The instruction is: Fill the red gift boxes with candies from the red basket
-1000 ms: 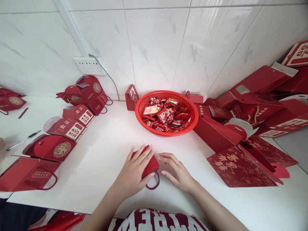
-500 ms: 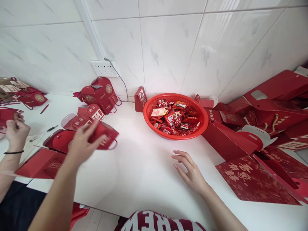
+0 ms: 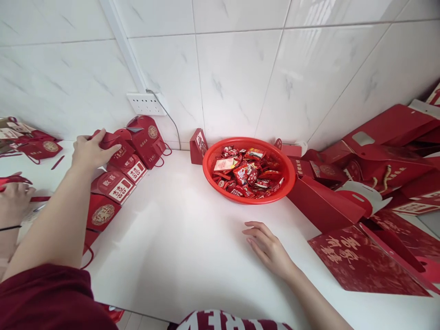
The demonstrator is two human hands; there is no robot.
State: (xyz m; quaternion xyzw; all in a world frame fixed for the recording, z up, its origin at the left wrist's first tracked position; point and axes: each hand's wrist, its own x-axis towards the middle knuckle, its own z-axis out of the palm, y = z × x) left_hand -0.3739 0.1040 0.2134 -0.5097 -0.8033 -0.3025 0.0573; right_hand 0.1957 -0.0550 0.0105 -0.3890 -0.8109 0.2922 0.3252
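My left hand (image 3: 91, 149) reaches to the back left, its thumb and fingers around a small red gift box (image 3: 121, 156) among other boxes. Much of that box is behind the hand. Just in front of it, red boxes with white double-happiness labels (image 3: 122, 189) stand in a row, and another with a round gold emblem (image 3: 103, 214) is nearer. My right hand (image 3: 270, 250) hovers over or rests on the white table, fingers apart and holding nothing. Beyond it sits a red plastic basket (image 3: 210, 183) full of red-wrapped sweets (image 3: 245, 173).
At the far left is another person's hand (image 3: 13, 199), by a red cord. Larger red cardboard boxes (image 3: 367, 261) crowd the right side. A small red box (image 3: 198, 145) leans near the tiled wall, below and right of a socket strip (image 3: 146, 104) with a grey cable.
My left hand has carried the corded red box back and left, over to the boxes by the wall. The right hand stays nearly where it was. The view has shifted slightly.
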